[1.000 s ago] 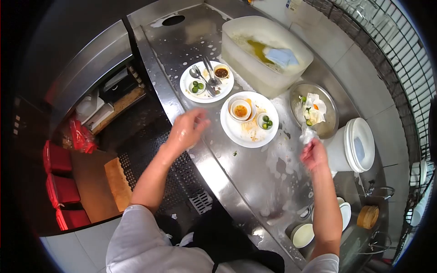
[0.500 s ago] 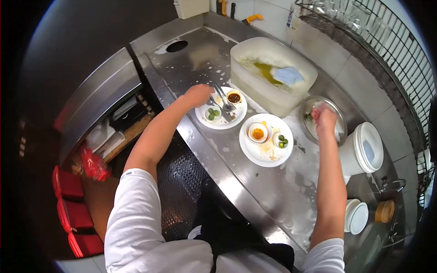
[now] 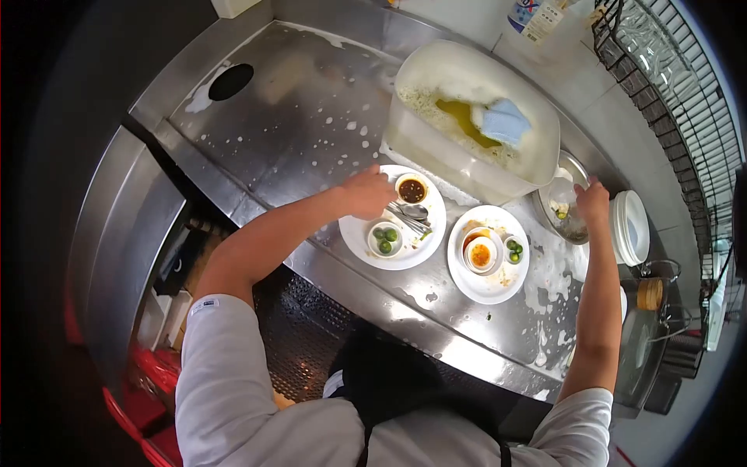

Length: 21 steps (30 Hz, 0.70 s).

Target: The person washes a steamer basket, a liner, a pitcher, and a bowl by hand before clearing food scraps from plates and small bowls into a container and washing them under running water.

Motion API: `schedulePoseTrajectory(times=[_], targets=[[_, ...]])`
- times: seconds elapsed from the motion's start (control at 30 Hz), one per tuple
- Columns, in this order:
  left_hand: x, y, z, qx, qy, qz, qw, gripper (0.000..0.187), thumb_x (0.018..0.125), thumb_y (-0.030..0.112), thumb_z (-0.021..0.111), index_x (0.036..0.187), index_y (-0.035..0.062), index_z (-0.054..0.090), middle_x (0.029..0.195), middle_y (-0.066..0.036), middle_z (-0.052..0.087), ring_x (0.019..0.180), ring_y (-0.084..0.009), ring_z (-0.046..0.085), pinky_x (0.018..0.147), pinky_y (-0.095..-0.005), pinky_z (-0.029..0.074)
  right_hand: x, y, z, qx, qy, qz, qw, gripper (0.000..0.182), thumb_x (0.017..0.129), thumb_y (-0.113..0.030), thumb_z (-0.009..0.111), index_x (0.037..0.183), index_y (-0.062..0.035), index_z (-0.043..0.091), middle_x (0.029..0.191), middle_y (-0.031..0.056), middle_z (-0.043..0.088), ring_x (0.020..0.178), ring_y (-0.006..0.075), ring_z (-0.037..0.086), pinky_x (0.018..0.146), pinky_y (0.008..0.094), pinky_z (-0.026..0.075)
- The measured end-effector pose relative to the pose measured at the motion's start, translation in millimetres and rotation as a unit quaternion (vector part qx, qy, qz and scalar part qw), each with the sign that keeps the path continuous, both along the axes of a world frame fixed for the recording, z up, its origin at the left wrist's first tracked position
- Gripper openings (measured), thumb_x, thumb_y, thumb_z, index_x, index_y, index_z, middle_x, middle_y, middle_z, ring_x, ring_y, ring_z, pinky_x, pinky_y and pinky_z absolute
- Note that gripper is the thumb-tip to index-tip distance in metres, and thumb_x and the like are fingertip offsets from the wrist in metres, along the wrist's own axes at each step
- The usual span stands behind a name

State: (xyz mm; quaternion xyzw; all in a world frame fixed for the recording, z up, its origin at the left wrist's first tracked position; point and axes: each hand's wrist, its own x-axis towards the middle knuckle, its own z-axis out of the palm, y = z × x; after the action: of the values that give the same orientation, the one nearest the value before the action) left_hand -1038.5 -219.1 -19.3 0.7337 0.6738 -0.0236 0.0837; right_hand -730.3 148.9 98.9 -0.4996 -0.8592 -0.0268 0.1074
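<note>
My left hand point(image 3: 367, 193) is over the left white plate point(image 3: 356, 240), fingers closed around the handle ends of a spoon point(image 3: 415, 211) and fork lying there. That plate also carries a small cup of dark sauce point(image 3: 412, 189) and a cup of green citrus fruits point(image 3: 385, 239). At the far right, my right hand point(image 3: 593, 201) grips the rim of a round metal bowl point(image 3: 576, 228) with food scraps inside. Between my hands sits a second white plate point(image 3: 481, 293), stained with sauce, with stacked cups of orange sauce point(image 3: 481, 254) and more green fruits point(image 3: 514, 249).
A plastic tub point(image 3: 459, 163) of cloudy water with a blue cloth point(image 3: 506, 122) stands behind the plates. White tubs point(image 3: 632, 227) stand right of the bowl. A wire rack point(image 3: 661, 101) of glasses hangs upper right. The steel counter point(image 3: 311, 124) is wet, with a round hole.
My view has shifted. The spoon and fork on the left plate have turned, their handles now toward my left hand. My right hand has gone from above the bowl to its rim.
</note>
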Motion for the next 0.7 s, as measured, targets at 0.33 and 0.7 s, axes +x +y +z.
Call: schedulePoseTrajectory(times=[0.33,0.7], targets=[[8.4,1.0,112.0,-0.075,-0.225,0.116,0.965,0.023,0.095,0.024,0.050,0.106,0.0050,0.055,0.091,-0.023,0.063,0.092,-0.0377,0.058,0.082,-0.0476,0.043,64.3,-70.8,-22.2,0.058,0.173,0.024,0.983,0.017,0.085,-0.007,0.061,0.100,-0.0011,0.063,0.089,0.0236,0.066,0.083,0.0384,0.065,0.072,0.0439,0.051],[16.0,206.8,140.8,-0.048,-0.068,0.270,0.959,0.033,0.083,0.007,0.057,0.114,-0.0027,0.058,0.108,-0.024,0.064,0.105,-0.0360,0.062,0.086,-0.0408,0.051,-2.9,-186.7,-73.0,-0.256,-0.056,0.271,0.926,0.044,0.073,-0.016,0.074,0.112,-0.0034,0.061,0.102,0.0210,0.066,0.096,0.0356,0.063,0.086,0.0412,0.049]])
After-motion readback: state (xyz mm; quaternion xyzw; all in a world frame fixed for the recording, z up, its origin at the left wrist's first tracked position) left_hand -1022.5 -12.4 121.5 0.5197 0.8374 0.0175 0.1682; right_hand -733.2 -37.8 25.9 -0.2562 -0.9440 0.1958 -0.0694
